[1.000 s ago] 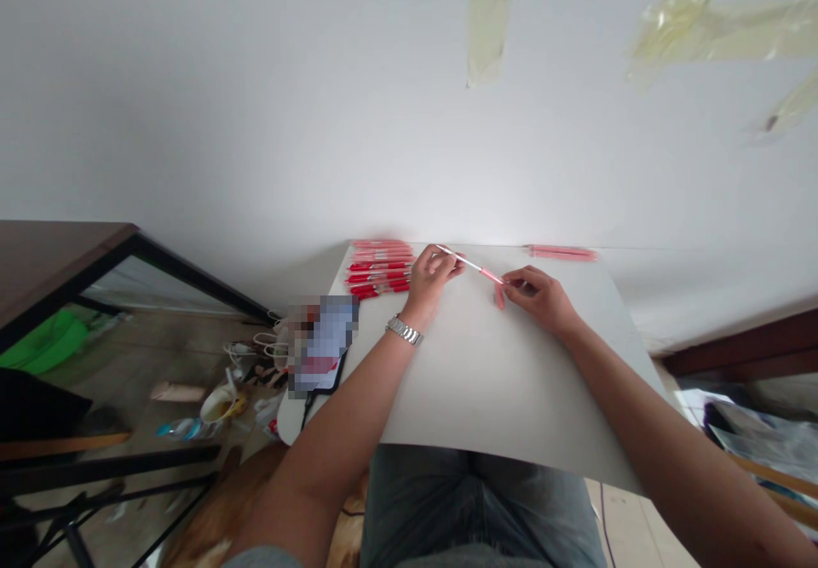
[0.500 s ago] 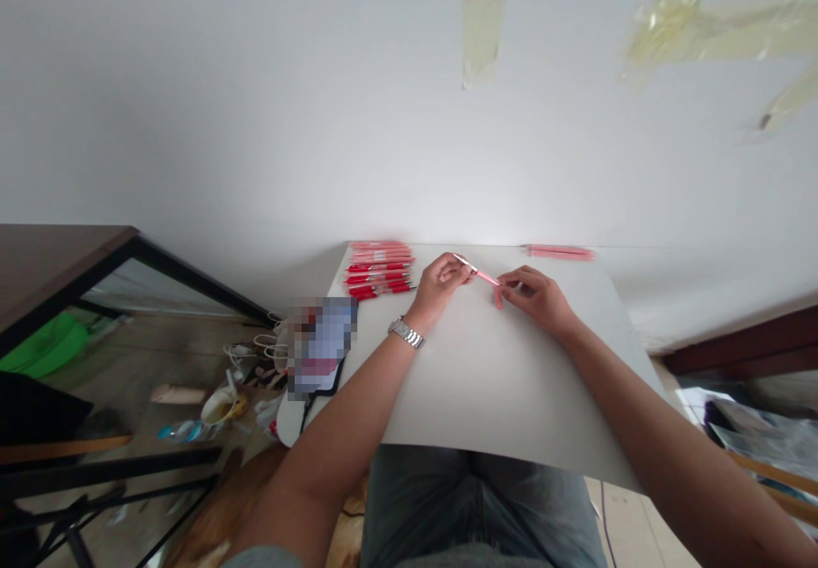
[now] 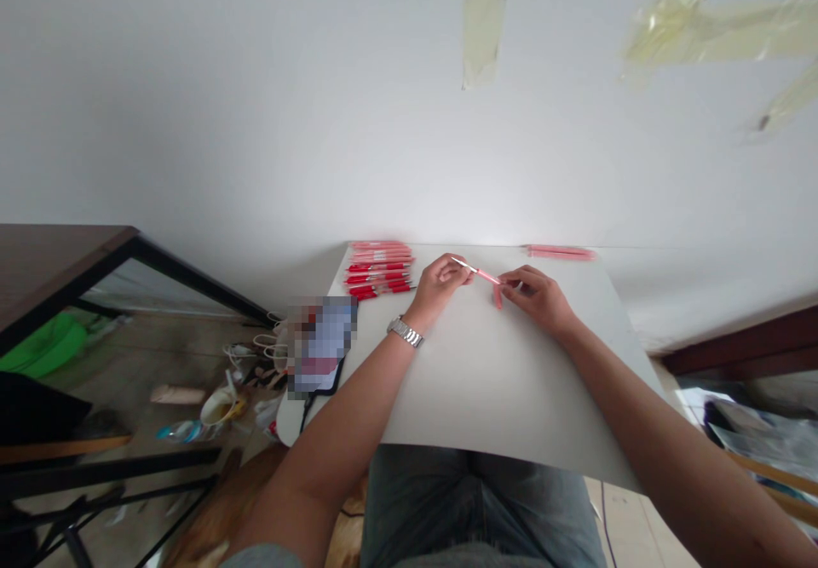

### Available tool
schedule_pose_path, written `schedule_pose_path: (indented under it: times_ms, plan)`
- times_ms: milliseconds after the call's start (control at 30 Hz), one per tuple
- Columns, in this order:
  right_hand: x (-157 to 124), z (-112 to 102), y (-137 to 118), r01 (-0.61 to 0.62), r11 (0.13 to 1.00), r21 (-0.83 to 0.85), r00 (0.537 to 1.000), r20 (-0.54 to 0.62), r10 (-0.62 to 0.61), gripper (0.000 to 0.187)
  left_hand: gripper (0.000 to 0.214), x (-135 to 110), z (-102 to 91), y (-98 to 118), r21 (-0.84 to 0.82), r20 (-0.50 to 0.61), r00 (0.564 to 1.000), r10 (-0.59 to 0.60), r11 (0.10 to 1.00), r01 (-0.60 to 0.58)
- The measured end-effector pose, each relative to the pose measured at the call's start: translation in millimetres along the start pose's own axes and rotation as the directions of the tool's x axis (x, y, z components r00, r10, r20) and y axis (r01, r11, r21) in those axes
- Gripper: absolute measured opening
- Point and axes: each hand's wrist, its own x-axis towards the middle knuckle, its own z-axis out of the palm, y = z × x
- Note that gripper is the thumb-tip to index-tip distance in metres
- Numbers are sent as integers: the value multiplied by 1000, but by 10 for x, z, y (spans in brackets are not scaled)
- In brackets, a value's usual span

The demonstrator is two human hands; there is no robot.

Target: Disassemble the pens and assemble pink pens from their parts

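A slim pink pen point(image 3: 488, 276) with a pale pointed end is held aslant above the white table, between my two hands. My left hand point(image 3: 442, 281) pinches it near the pale end, which sticks out past the fingers to the upper left. At the pink end, the fingertips of my right hand point(image 3: 533, 294) are closed on it. A small pink piece point(image 3: 498, 297) shows just below, beside the right fingers; whether it touches the table is unclear. Several red and pink pens point(image 3: 380, 267) lie in a row at the table's left back.
More pink pens point(image 3: 561, 252) lie at the back right of the white table point(image 3: 486, 381), along the wall. A phone point(image 3: 329, 342) with a cable rests at the left edge. A dark-framed desk point(image 3: 70, 253) stands further left, with clutter on the floor.
The pale end of the pen shows slightly more to the upper left of my left fingers. Both hands stay nearly in place.
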Motion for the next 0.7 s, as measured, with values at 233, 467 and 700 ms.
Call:
schedule_pose_path:
  times_ms: [233,467,700]
  plan:
    - [-10,9,15,1,1000,-5,1000,6,-1,23,35,-4,-7,-14,58,16,1000,3,998,-4]
    - [-4,6,-26,-12,999,31,1000,15,12,22,35,-31,57,59,136,11,999,51,989,-52]
    - [-8,26,16,-103,992,76,994,-33,105,27,20,-64,37,25,480,87,979,185,853,-204]
